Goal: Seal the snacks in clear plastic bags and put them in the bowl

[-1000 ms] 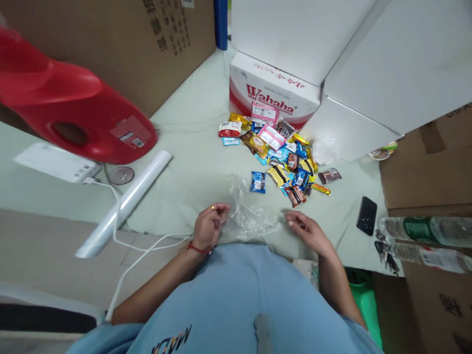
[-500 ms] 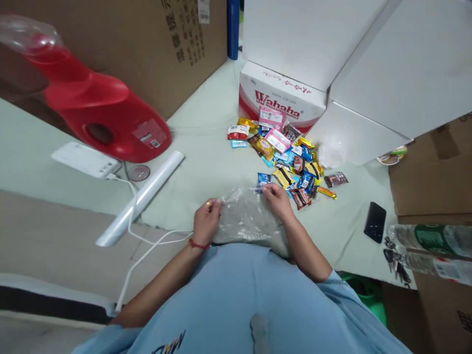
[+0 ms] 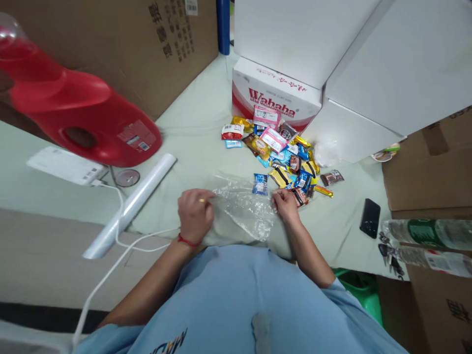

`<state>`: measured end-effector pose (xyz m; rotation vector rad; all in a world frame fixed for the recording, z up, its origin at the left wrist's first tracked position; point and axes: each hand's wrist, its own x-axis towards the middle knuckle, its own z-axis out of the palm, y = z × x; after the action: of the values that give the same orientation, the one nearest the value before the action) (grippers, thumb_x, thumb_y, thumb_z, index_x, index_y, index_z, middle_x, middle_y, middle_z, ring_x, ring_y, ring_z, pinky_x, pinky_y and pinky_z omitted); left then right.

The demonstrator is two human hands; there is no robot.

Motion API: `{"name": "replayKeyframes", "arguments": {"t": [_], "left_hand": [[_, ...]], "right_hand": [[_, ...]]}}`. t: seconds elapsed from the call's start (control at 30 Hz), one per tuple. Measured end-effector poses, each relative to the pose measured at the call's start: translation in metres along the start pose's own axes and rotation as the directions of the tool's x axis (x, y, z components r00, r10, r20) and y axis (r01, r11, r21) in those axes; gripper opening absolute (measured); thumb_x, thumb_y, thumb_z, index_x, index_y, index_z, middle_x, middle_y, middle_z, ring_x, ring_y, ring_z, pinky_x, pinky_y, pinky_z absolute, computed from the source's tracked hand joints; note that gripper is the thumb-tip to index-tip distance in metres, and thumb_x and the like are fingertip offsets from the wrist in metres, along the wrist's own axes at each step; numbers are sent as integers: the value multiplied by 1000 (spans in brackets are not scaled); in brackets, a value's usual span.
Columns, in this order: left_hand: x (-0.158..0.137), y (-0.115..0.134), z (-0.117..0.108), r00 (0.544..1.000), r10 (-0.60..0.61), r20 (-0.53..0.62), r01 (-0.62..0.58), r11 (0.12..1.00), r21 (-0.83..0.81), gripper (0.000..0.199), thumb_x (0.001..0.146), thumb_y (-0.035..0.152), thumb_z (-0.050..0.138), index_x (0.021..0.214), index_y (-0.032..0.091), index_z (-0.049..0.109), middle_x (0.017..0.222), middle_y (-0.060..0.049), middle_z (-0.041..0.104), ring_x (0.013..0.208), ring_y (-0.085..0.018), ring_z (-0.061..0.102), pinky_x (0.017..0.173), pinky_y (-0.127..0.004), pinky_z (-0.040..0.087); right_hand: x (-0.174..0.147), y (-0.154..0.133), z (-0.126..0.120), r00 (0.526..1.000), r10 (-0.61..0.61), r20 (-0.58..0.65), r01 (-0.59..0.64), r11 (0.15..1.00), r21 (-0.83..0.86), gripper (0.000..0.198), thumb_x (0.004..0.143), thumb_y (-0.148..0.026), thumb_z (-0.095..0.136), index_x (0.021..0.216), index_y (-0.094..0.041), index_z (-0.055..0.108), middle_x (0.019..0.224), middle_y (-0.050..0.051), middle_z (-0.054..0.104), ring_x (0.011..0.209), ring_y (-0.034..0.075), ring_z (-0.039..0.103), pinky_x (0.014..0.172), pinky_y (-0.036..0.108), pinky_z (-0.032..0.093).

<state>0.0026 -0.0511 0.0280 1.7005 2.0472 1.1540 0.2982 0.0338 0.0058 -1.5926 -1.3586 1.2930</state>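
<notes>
A clear, crinkled plastic bag [image 3: 245, 209] stretches flat between my two hands, just in front of my body. My left hand [image 3: 194, 214], wearing a ring and a red bracelet, is closed at the bag's left edge. At the other side, my right hand [image 3: 286, 204] pinches the bag's right edge. A blue snack packet [image 3: 260, 184] lies at the bag's far edge, close to my right fingers. Beyond it spreads a pile of small wrapped snacks [image 3: 282, 155] in blue, yellow, pink and brown wrappers, reaching the Wahaba-like lettered white and red box [image 3: 276, 98].
At left stand a red jug [image 3: 84, 118], a white power bank [image 3: 66, 164] with a white cable, and a shiny film roll [image 3: 131, 204]. To the right lie a black phone [image 3: 370, 218], keys [image 3: 391, 258] and plastic bottles [image 3: 427, 233]. White boxes [image 3: 398, 64] rise behind.
My hands have moved apart, left hand leftward and right hand slightly rightward, spreading the bag wider. The blue packet now shows uncovered by my right fingers. The view has shifted a little.
</notes>
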Motion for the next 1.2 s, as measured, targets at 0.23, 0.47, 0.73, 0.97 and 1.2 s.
{"name": "replayKeyframes", "arguments": {"t": [0.23, 0.47, 0.73, 0.97, 1.2], "left_hand": [[-2, 14, 26, 909, 92, 407, -96, 995, -12, 29, 90, 21, 52, 107, 25, 75, 121, -10, 74, 96, -24, 69, 82, -34, 53], [22, 28, 44, 974, -157, 165, 176, 979, -107, 28, 99, 43, 53, 105, 22, 71, 106, -9, 70, 85, -23, 63, 85, -36, 47], [101, 44, 109, 952, -292, 86, 304, 927, -219, 37, 78, 48, 80, 82, 14, 67, 108, -12, 65, 124, -34, 51, 111, -49, 33], [65, 21, 72, 918, -376, 128, 397, 849, -350, 22, 87, 41, 64, 87, 19, 65, 88, -2, 68, 83, -17, 63, 87, -36, 51], [-26, 7, 16, 735, -626, 259, 653, 553, -517, 41, 70, 50, 79, 94, 22, 60, 84, -2, 75, 75, -18, 72, 75, -32, 57]], "right_hand": [[-1, 5, -6, 1000, 2, 20, -2, 1000, -5, 38, 83, -60, 66, 83, -22, 60, 61, -4, 57, 45, 11, 44, 45, 25, 32], [-17, 15, -13, 997, -71, -17, 70, 997, -40, 32, 85, -53, 64, 88, -21, 67, 65, -3, 56, 57, 14, 45, 52, 25, 36], [-28, 14, -4, 996, -87, -21, 86, 995, -57, 30, 83, -52, 63, 83, -22, 66, 63, -3, 52, 59, 15, 46, 55, 27, 37], [-33, 11, -18, 998, 45, -31, -39, 983, 181, 40, 80, -61, 69, 88, -22, 63, 67, -3, 57, 53, 13, 46, 49, 26, 39], [-23, -8, -8, 995, 99, 18, -97, 896, 434, 42, 73, -58, 82, 88, -23, 65, 91, 2, 68, 84, 20, 65, 74, 34, 61]]}}
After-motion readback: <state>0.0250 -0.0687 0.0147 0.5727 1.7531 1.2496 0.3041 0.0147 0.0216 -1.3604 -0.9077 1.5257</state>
